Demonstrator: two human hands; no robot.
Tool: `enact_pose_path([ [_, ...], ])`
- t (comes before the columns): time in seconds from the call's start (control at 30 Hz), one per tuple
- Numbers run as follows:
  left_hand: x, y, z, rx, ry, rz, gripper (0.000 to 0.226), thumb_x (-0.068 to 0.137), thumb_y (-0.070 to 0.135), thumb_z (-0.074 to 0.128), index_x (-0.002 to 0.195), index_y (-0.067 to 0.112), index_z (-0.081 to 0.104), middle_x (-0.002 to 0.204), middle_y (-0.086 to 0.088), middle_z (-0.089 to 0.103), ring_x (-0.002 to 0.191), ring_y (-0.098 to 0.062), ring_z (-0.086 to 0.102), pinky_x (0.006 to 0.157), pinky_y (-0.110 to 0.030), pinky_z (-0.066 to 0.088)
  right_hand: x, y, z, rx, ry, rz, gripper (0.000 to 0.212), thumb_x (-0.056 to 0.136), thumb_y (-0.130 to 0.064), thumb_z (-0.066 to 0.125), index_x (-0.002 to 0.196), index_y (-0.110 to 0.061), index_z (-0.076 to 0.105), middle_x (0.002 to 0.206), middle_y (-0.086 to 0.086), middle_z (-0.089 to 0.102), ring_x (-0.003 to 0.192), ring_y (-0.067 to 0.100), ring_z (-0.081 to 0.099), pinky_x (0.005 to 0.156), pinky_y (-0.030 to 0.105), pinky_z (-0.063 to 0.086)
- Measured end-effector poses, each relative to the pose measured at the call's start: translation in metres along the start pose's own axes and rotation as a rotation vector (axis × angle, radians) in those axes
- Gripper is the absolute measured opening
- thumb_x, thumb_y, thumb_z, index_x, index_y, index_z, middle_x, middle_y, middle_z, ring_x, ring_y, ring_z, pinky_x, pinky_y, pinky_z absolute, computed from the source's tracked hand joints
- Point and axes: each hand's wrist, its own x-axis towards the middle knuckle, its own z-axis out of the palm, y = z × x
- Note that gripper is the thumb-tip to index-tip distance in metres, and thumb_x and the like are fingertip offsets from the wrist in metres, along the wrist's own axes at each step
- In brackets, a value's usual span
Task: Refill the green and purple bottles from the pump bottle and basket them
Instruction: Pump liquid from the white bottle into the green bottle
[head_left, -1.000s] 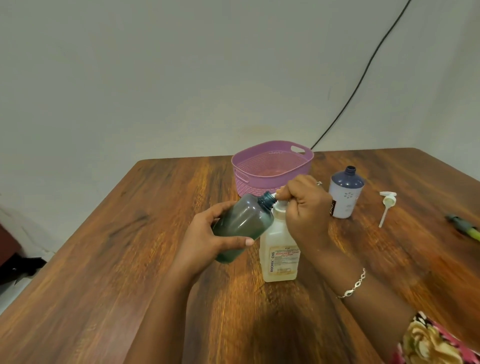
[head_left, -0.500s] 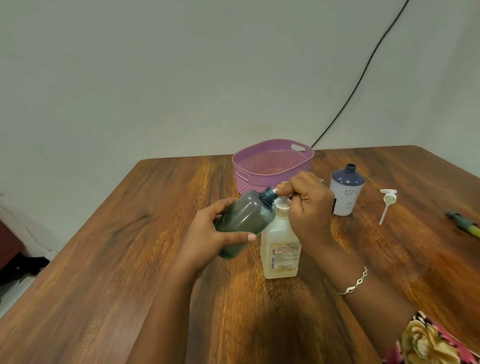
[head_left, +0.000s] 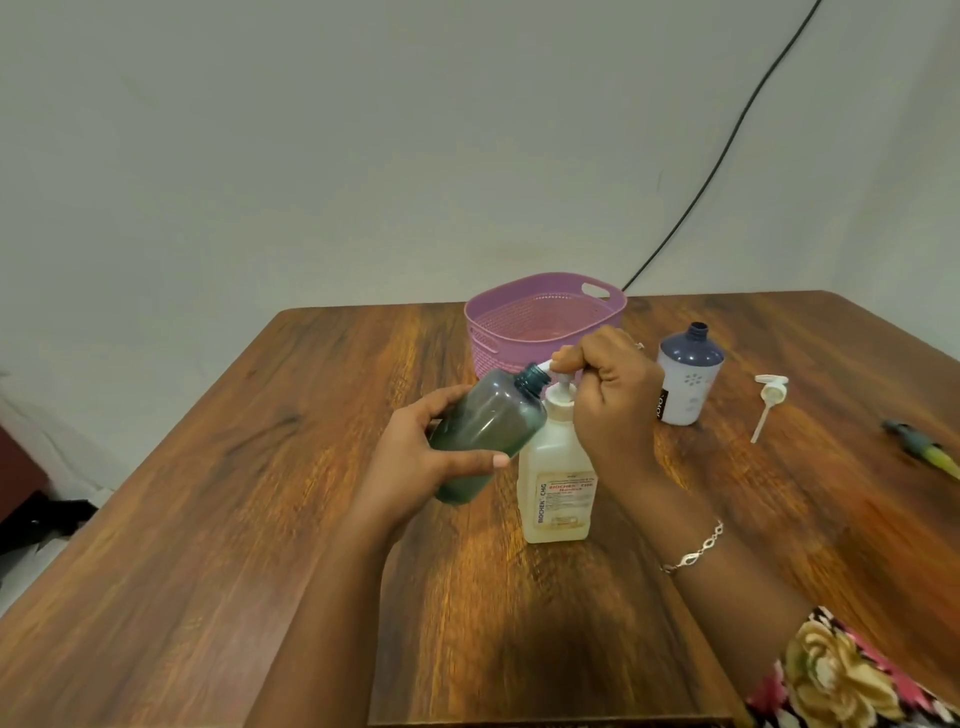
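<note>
Green bottle (head_left: 480, 439), pink basket (head_left: 540, 322), floral sleeve (head_left: 841, 675).

I read red lettering on the pump bottle (head_left: 555, 457): its label (head_left: 567, 493) carries "BIOCHEK CHG" running vertically up the left side and again across the front. The smaller lines beneath are too fine for me. On the purple bottle (head_left: 688, 384), a dark vertical strip seems to say "JOYO", partly hidden.

Plain pale wall (head_left: 363, 156), evenly lit. Black cable (head_left: 727, 140) runs diagonally down wall behind table. Glossy dark-grained wooden table (head_left: 208, 519) fills foreground. Black clutter (head_left: 47, 519) at left edge.
</note>
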Motion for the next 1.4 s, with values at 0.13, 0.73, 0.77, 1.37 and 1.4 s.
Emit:
enact_pose_path([
  [0.13, 0.002, 0.001, -0.002, 0.009, 0.002, 0.014, 0.082, 0.037, 0.05, 0.075, 0.115, 0.034, 0.057, 0.11, 0.009, 0.06, 0.099, -0.009, 0.057, 0.074, -0.025, 0.048, 0.003, -0.002, 0.002, -0.006, 0.025, 0.01, 0.028, 0.071, -0.005, 0.036, 0.058, 0.001, 0.061, 0.057, 0.01, 0.057, 0.057, 0.018, 0.052, 0.055, 0.018, 0.04],
  [0.73, 0.004, -0.005, -0.001, 0.012, 0.005, 0.001, 0.064, 0.048, 0.032, 0.078, 0.107, 0.042, 0.055, 0.107, 0.016, 0.059, 0.094, -0.001, 0.057, 0.07, -0.018, 0.044, -0.022, 0.009, 0.005, -0.114, 0.048, -0.028, 0.024, 0.069, 0.013, 0.041, 0.061, 0.0, 0.061, 0.06, 0.007, 0.054, 0.065, 0.007, 0.044, 0.062, 0.009, 0.035],
  [0.77, 0.003, -0.005, -0.001, 0.013, 0.005, -0.001, 0.061, 0.049, 0.031, 0.077, 0.104, 0.044, 0.054, 0.106, 0.016, 0.059, 0.093, -0.001, 0.057, 0.07, -0.018, 0.044, -0.021, 0.01, 0.004, -0.104, 0.043, -0.03, 0.025, 0.068, 0.016, 0.042, 0.062, 0.0, 0.062, 0.06, 0.006, 0.055, 0.065, 0.005, 0.044, 0.063, 0.007, 0.035],
  [1.37, 0.001, -0.002, -0.005, 0.015, 0.015, 0.006, 0.074, 0.036, 0.05, 0.075, 0.106, 0.043, 0.055, 0.107, 0.015, 0.059, 0.098, -0.005, 0.057, 0.074, -0.022, 0.046, 0.001, 0.001, -0.001, 0.065, 0.031, 0.045, 0.03, 0.072, -0.007, 0.038, 0.061, 0.001, 0.065, 0.059, 0.01, 0.059, 0.059, 0.011, 0.051, 0.056, 0.014, 0.041],
  [1.4, 0.002, -0.002, -0.006, 0.007, 0.017, 0.011, 0.075, 0.035, 0.05, 0.075, 0.107, 0.043, 0.055, 0.108, 0.015, 0.059, 0.098, -0.005, 0.057, 0.074, -0.023, 0.046, 0.003, -0.001, -0.001, 0.087, 0.032, 0.056, 0.031, 0.072, -0.009, 0.038, 0.061, 0.001, 0.064, 0.059, 0.01, 0.059, 0.057, 0.011, 0.051, 0.055, 0.016, 0.041],
])
